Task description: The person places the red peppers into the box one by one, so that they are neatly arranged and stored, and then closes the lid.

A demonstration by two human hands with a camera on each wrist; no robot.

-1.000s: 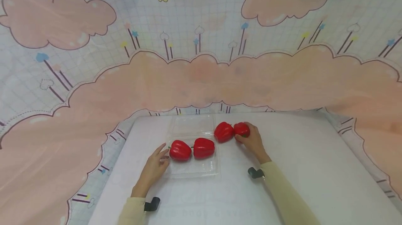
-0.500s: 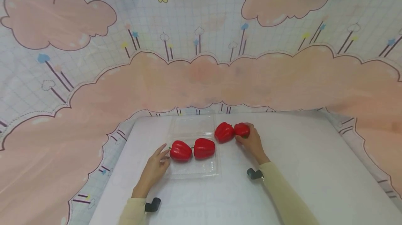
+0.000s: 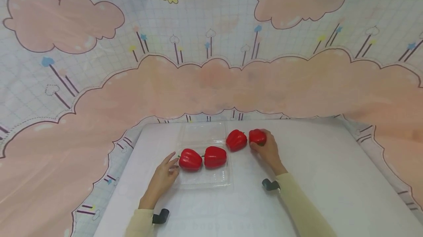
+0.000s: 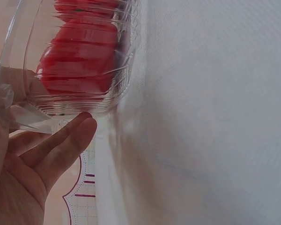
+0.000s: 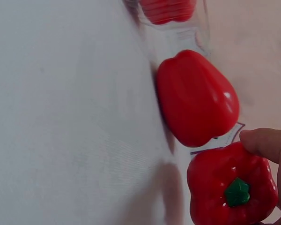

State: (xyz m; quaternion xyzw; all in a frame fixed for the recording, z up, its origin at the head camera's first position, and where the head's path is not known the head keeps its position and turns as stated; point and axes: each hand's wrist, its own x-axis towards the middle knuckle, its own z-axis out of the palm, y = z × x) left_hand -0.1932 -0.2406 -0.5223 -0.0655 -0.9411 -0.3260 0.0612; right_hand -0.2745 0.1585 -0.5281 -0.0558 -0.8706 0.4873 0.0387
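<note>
My right hand [image 3: 269,150] holds a red bell pepper [image 5: 233,185] with thumb and fingers. Its green stem faces the right wrist camera. A second red pepper [image 3: 236,140] lies just left of it, with a narrow gap between them. My left hand [image 3: 162,178] is at the left side of a clear plastic clamshell box [image 3: 205,180], fingers fairly straight and fingertips against its wall. Inside the box's near half lie two more peppers, a left one [image 3: 190,159] and a right one [image 3: 215,157], side by side with stems pointing left. The left wrist view shows red through the ribbed wall.
The clear lid [image 3: 203,133] lies folded back behind the box. Everything stands on a white-covered table [image 3: 317,178]. A cartoon-patterned cloth [image 3: 211,86] hangs behind and at the sides. A dark device [image 3: 161,216] sits on each wrist.
My right hand has shifted slightly right with its pepper, opening a gap from the neighbouring pepper. The left hand and the box stay in place.
</note>
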